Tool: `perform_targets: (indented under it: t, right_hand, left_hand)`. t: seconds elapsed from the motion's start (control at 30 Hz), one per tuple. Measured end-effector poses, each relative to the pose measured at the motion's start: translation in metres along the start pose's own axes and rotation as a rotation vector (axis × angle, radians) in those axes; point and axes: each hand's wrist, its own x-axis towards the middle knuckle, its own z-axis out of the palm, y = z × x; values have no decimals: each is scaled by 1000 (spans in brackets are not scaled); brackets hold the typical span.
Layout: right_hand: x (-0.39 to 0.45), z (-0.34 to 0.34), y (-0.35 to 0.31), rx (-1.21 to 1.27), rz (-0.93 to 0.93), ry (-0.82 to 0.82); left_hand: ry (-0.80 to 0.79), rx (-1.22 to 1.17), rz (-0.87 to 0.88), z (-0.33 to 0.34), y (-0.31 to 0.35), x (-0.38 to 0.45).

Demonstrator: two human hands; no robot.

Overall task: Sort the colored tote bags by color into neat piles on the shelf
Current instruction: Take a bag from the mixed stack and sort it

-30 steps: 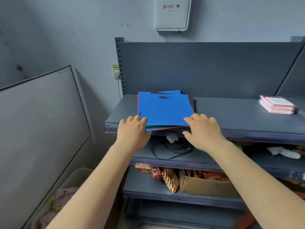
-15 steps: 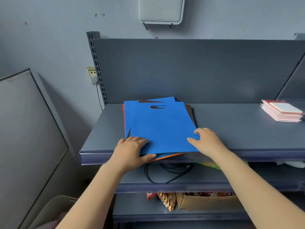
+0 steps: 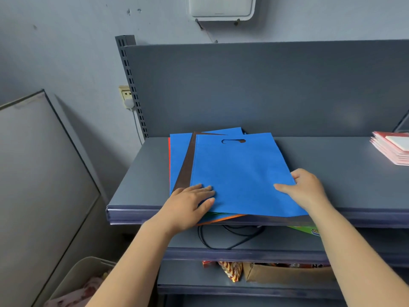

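A mixed stack of flat tote bags lies on the left part of the grey top shelf (image 3: 332, 173). The top blue bag (image 3: 239, 173), with a cut-out handle, sits shifted to the right of the stack. Under it show a brown bag (image 3: 186, 169), another blue bag (image 3: 179, 156), an orange edge (image 3: 221, 220) and a red edge (image 3: 169, 151). My left hand (image 3: 188, 207) presses flat on the stack's front left corner, fingers straight. My right hand (image 3: 307, 189) pinches the top blue bag's right edge, thumb on top.
A pile of pink bags (image 3: 391, 149) lies at the shelf's far right. A black cable (image 3: 232, 238) lies on the shelf below, a cardboard box (image 3: 283, 275) and snack packs lower down. A grey board (image 3: 39, 173) and a bin (image 3: 84, 275) stand at the left.
The top blue bag has slid right off the stack, uncovering the brown bag. My right hand moved to its right edge. The view has come closer.
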Motion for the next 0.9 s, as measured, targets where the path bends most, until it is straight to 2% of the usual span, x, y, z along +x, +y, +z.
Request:
perform_targets:
  t: [0.13, 0.2, 0.3, 0.4, 0.47, 0.57, 0.7, 0.9]
  right_hand:
    - [-5, -6, 9, 114, -13, -85]
    - [-6, -5, 14, 88, -41, -70]
    - [-7, -6, 15, 142, -94, 3]
    - [-9, -5, 17, 280, -95, 69]
    - [-9, -6, 19, 384, -78, 100]
    - [-8, -6, 23, 465, -69, 126]
    - [-8, -6, 23, 553, -109, 143]
    - [-12, 3, 19, 688, -171, 72]
  left_hand:
    - [-29, 44, -20, 1, 1, 6]
    - [25, 77, -98, 1, 0, 8]
    - [221, 196, -364, -2, -9, 7]
    - [263, 166, -649, -6, -21, 3]
    - [264, 91, -742, -7, -27, 1]
    - [271, -13, -801, -9, -30, 0]
    - [327, 17, -821, -20, -28, -5]
    - [630, -122, -671, -22, -14, -21]
